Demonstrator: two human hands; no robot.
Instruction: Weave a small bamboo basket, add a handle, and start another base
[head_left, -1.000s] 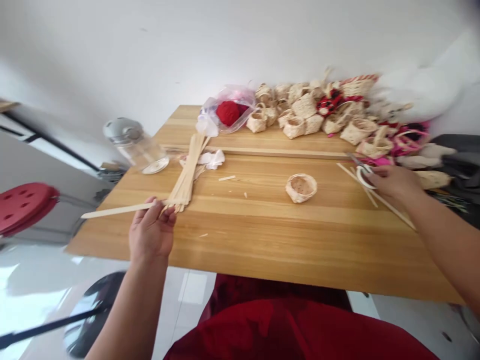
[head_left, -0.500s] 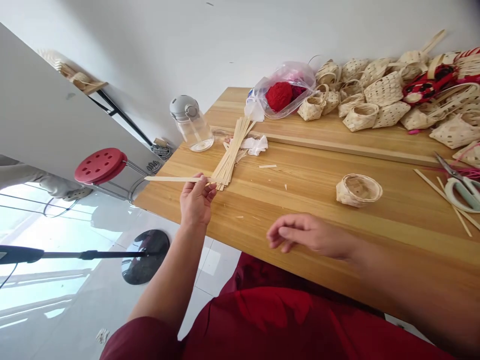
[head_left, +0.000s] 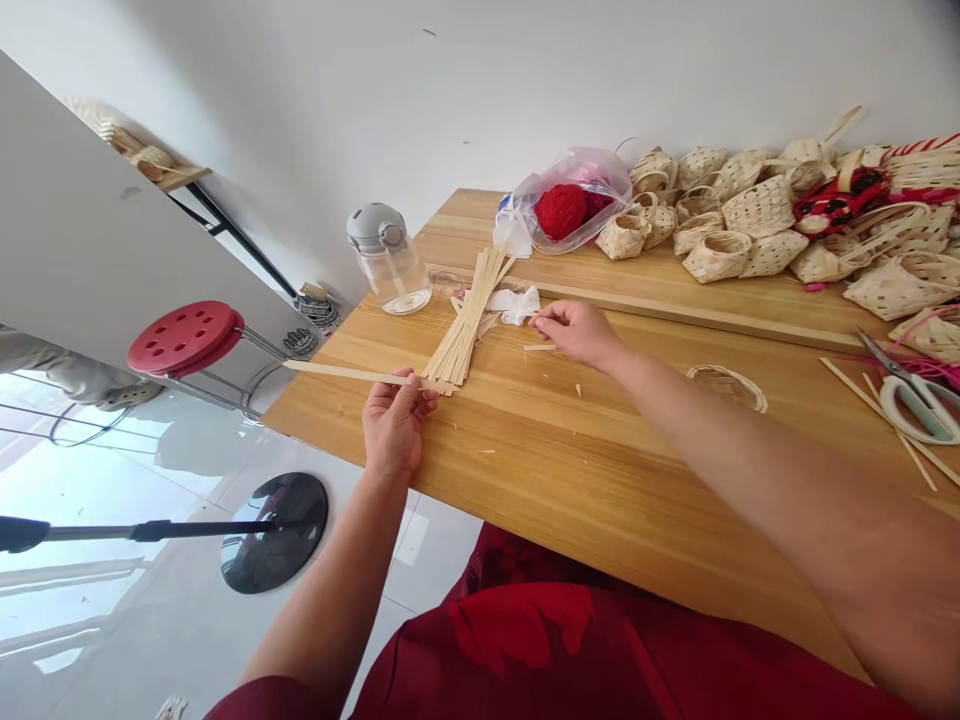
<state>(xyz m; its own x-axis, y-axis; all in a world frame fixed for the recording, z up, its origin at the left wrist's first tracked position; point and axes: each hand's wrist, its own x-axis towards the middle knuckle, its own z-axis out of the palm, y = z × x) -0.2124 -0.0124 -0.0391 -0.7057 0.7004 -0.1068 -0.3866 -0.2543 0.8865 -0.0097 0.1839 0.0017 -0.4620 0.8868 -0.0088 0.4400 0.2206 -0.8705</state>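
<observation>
My left hand (head_left: pixel 395 420) is closed, pinching a long pale bamboo strip (head_left: pixel 337 371) between thumb and fingers. The strip points left, out past the table edge. Just beyond that hand lies a fanned bundle of similar bamboo strips (head_left: pixel 471 320). My right hand (head_left: pixel 577 332) reaches across the table, fingertips drawn together beside a crumpled white tissue (head_left: pixel 516 304) and a short strip piece (head_left: pixel 541 347). What those fingertips hold, if anything, is hidden. Behind my right forearm a small woven basket (head_left: pixel 726 375) shows only its rim and part of its inside.
Scissors (head_left: pixel 916 402) and loose strips lie at the right. Many small woven baskets (head_left: pixel 757 205) are piled along the wall beside a plastic bag with red yarn (head_left: pixel 561 210). A clear bottle with a grey lid (head_left: pixel 390 260) stands at the back left; a red stool (head_left: pixel 184 340) is beyond.
My right hand has moved forward from the table's front to near the tissue and short strip piece, its forearm now covering part of the basket. My left hand keeps holding the bamboo strip.
</observation>
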